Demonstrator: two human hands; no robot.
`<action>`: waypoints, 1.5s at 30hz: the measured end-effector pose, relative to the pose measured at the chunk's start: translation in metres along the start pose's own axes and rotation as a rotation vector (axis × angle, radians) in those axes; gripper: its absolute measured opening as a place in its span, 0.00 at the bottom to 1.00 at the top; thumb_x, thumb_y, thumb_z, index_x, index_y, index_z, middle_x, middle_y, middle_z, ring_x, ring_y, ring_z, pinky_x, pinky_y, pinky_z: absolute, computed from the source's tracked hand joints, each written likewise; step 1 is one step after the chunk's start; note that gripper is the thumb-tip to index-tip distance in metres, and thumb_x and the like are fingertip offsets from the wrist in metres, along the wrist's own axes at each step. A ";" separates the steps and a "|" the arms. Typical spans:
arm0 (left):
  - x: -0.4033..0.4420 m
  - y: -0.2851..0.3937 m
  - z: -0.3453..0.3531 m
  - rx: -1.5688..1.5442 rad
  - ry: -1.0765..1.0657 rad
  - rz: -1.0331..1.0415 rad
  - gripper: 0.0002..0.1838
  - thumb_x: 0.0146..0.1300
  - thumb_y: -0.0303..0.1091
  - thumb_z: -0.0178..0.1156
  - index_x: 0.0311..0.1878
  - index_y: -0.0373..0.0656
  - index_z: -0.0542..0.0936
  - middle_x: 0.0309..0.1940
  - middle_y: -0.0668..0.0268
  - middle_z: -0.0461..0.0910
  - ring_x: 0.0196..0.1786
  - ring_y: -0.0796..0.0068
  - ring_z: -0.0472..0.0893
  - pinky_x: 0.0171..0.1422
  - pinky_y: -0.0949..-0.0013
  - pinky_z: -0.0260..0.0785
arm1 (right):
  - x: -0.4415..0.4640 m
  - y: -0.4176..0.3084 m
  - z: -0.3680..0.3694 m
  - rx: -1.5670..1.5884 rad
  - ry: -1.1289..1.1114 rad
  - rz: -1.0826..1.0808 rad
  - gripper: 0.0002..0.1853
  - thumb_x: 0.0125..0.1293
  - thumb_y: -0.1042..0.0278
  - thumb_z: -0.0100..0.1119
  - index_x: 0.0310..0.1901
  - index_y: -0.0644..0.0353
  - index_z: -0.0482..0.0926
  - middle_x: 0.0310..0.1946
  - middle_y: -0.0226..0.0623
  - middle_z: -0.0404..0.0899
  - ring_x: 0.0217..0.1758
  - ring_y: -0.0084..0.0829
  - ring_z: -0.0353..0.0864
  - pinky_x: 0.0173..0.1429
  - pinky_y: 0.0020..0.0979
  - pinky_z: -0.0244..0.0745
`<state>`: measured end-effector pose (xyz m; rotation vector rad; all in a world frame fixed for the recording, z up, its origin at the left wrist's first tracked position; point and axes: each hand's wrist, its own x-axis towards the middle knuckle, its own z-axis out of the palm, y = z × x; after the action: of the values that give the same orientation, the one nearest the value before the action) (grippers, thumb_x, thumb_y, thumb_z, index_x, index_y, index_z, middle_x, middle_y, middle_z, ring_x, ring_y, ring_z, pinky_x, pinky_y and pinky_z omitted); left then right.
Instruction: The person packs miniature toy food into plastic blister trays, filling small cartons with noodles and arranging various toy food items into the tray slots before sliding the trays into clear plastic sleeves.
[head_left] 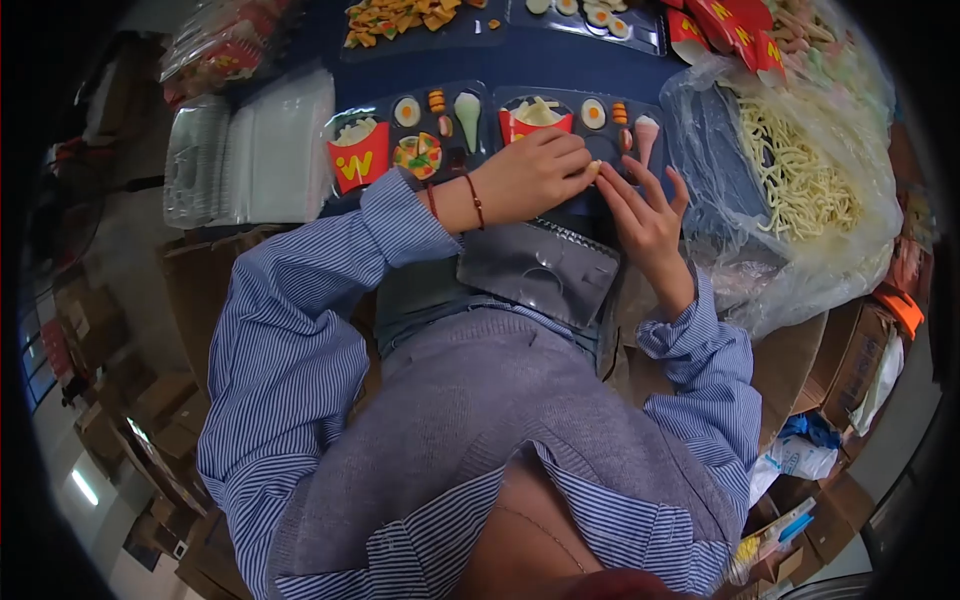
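My left hand (538,176) is closed, its thumb and fingertips pinched over the near edge of the right clear tray (497,125). A tiny pale thing, too small to name, shows at the fingertips. Against them rest the fingertips of my right hand (648,215), whose other fingers are spread. The right tray holds a red fries box (522,122), a fried egg (593,113), a burger stack, a macaron and a pink cone (646,136). Beside it, the left tray (382,107) holds a red fries box (358,163), an egg, a pizza (417,156) and a green cone (468,118).
A grey plastic sheet (540,270) lies across my lap. Stacked clear trays (275,150) stand at the left. A bag of pale noodle-like strands (800,180) is at the right. Fried eggs, yellow-orange pieces and red boxes (728,30) line the far side.
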<state>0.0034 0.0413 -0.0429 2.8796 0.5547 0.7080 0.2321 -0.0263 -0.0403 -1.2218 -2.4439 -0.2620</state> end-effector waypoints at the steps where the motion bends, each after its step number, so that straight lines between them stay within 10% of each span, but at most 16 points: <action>1: -0.003 0.001 0.001 0.043 -0.001 -0.007 0.18 0.57 0.31 0.61 0.53 0.40 0.80 0.46 0.64 0.78 0.56 0.64 0.78 0.65 0.61 0.70 | 0.001 0.001 0.000 0.027 -0.002 0.003 0.18 0.58 0.70 0.60 0.51 0.55 0.84 0.57 0.25 0.83 0.60 0.31 0.79 0.70 0.47 0.57; 9: -0.007 0.007 0.006 0.117 0.078 -0.036 0.12 0.59 0.35 0.61 0.43 0.40 0.82 0.40 0.65 0.79 0.49 0.67 0.78 0.55 0.65 0.71 | 0.102 0.014 -0.002 0.579 0.242 0.260 0.08 0.58 0.82 0.65 0.39 0.62 0.82 0.36 0.38 0.80 0.37 0.36 0.81 0.39 0.35 0.74; 19: -0.035 -0.098 -0.089 0.176 -0.148 -0.683 0.08 0.62 0.33 0.59 0.43 0.44 0.83 0.41 0.60 0.80 0.44 0.56 0.81 0.50 0.57 0.77 | 0.265 0.015 0.159 0.379 0.048 -0.009 0.12 0.67 0.62 0.63 0.50 0.53 0.85 0.46 0.40 0.84 0.42 0.44 0.86 0.46 0.38 0.80; 23: -0.056 -0.194 -0.043 0.261 -0.066 -0.689 0.10 0.64 0.33 0.60 0.46 0.44 0.84 0.43 0.59 0.82 0.47 0.56 0.83 0.51 0.56 0.77 | 0.258 0.019 0.151 0.328 0.015 0.067 0.11 0.67 0.61 0.63 0.46 0.54 0.87 0.39 0.41 0.86 0.40 0.42 0.87 0.43 0.38 0.80; 35: -0.055 -0.195 -0.050 0.291 -0.009 -0.631 0.11 0.66 0.34 0.61 0.49 0.44 0.84 0.42 0.60 0.84 0.46 0.60 0.84 0.51 0.61 0.77 | 0.258 0.031 0.121 1.050 -0.254 0.508 0.14 0.76 0.59 0.56 0.53 0.57 0.82 0.37 0.31 0.86 0.33 0.21 0.83 0.38 0.24 0.77; 45: -0.044 -0.133 -0.098 -0.984 0.331 -0.965 0.14 0.70 0.38 0.64 0.52 0.39 0.83 0.39 0.67 0.85 0.40 0.78 0.84 0.47 0.74 0.77 | 0.238 0.040 0.075 1.488 -0.261 0.721 0.15 0.75 0.61 0.57 0.56 0.60 0.78 0.36 0.29 0.81 0.38 0.20 0.80 0.45 0.25 0.77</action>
<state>-0.1217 0.1507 -0.0021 1.3660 1.0992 0.8928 0.1152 0.1959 -0.0074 -1.1723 -1.3722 1.6256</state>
